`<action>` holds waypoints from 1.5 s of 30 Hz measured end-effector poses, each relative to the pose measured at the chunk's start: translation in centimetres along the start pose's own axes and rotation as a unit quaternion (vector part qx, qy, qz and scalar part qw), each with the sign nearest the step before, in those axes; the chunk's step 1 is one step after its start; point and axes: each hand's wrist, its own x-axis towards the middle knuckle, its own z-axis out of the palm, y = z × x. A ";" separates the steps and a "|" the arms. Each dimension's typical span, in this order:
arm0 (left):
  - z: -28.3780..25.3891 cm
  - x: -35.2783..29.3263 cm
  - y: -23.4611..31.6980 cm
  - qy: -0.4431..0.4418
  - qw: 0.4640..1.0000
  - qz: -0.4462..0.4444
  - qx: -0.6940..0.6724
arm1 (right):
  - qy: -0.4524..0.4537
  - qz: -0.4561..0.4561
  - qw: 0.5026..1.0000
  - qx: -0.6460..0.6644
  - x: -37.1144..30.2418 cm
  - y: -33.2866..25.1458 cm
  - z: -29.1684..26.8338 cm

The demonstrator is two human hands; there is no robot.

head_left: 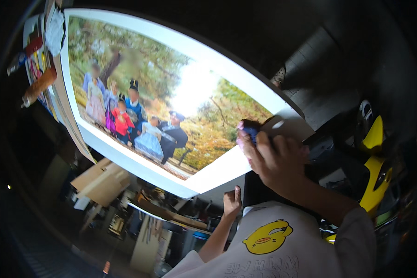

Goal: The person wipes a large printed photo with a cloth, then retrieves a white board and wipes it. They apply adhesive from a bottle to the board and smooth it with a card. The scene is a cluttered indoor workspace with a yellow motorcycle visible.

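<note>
A large photo print (167, 88) with a wide white border lies tilted before me, showing a group of people in colourful traditional clothes among autumn trees. A strong glare whitens part of its surface. At its near right corner, my right hand (280, 157) is closed on a bunched dark and pinkish cloth (250, 131), held against the white border. My left hand (232, 202) is curled in a loose fist with its thumb up, just off the print's near edge. Nothing shows in it, and it looks apart from the print.
Tools with orange-brown (42, 84) and red (34, 45) handles lie past the left edge, near crumpled white paper (55, 32). Cardboard pieces (102, 180) and a cluttered shelf (171, 217) stand below left. A yellow and black object (371, 180) is at right. A patterned shoe (279, 75) shows beyond the print.
</note>
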 end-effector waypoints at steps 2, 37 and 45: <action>1.8 0.2 -1.8 0.019 1.000 0.007 0.009 | 0.023 0.037 0.999 -0.017 2.4 1.1 -1.1; 3.4 4.0 -5.5 -0.007 0.999 0.007 0.049 | 0.032 0.033 0.999 -0.006 7.4 0.0 -0.4; 3.2 6.3 -5.4 -0.177 0.974 -0.074 0.121 | 0.049 0.068 0.996 -0.002 7.4 -0.1 0.0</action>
